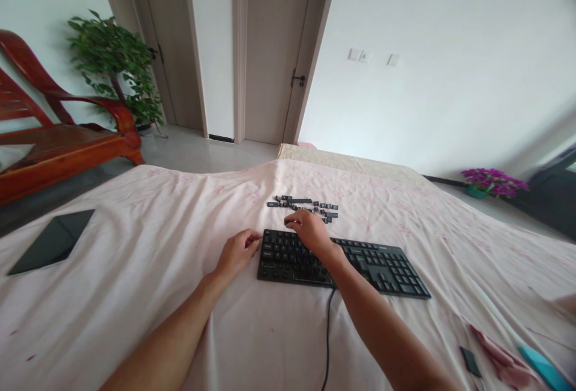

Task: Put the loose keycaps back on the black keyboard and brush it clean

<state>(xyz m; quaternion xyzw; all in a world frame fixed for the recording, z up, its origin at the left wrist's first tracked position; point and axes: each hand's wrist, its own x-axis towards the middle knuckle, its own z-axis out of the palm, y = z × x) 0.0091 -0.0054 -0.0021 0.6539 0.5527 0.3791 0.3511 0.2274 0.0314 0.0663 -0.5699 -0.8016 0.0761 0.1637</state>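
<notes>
A black keyboard (382,271) lies on a pink cloth, its bottom row at the left showing bare sockets without keycaps. At its upper left corner, my left hand (239,252) has its fingers closed against the edge. My right hand (310,230) reaches over the keyboard, thumb and fingers pinching a small dark keycap (287,221) just beyond the top edge. Behind that hand several loose black keycaps (330,215) are scattered on the cloth, with a long spacebar keycap (300,201) among them. My right hand and forearm hide part of the keyboard and of the loose keycaps.
A cable (328,337) runs from the keyboard towards me. On the cloth (252,331), a dark tablet (54,242) lies left. At the lower right are a small black object (470,361), a pink cloth piece (504,358) and a blue object (544,367).
</notes>
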